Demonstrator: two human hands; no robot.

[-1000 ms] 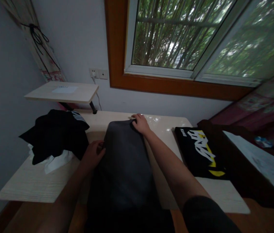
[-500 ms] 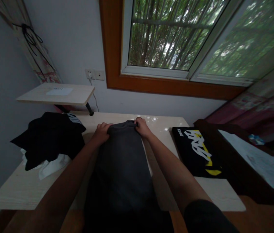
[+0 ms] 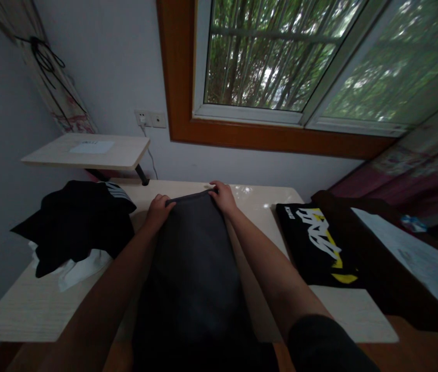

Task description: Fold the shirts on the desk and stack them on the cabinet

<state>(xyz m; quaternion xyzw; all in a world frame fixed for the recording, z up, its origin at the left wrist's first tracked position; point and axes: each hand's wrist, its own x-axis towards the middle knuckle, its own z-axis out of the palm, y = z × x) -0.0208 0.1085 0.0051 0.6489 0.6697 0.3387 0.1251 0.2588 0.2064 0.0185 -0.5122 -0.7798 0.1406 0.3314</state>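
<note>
A dark grey garment (image 3: 198,243) stretches from the far part of the table (image 3: 257,199) toward me and runs off the near edge; its exact kind I cannot tell. My left hand (image 3: 158,213) pinches its far left corner between thumb and fingers. At the far right corner, my right hand (image 3: 222,197) grips the same edge, which is pulled straight between both hands. To the right lies a folded black T-shirt (image 3: 300,253) with white and yellow print. On the left a crumpled black garment (image 3: 83,222) rests over a white cloth (image 3: 83,268).
A small raised shelf (image 3: 126,152) bearing a paper sheet (image 3: 92,147) stands at the back left. Beyond the table are a wall socket (image 3: 150,119) and a window (image 3: 265,62). A dark brown surface with a pale sheet (image 3: 405,253) adjoins on the right.
The far edge of the grey garment, bunched before, is now straight and taut. My left hand has shifted slightly left, and my right hand slightly farther away.
</note>
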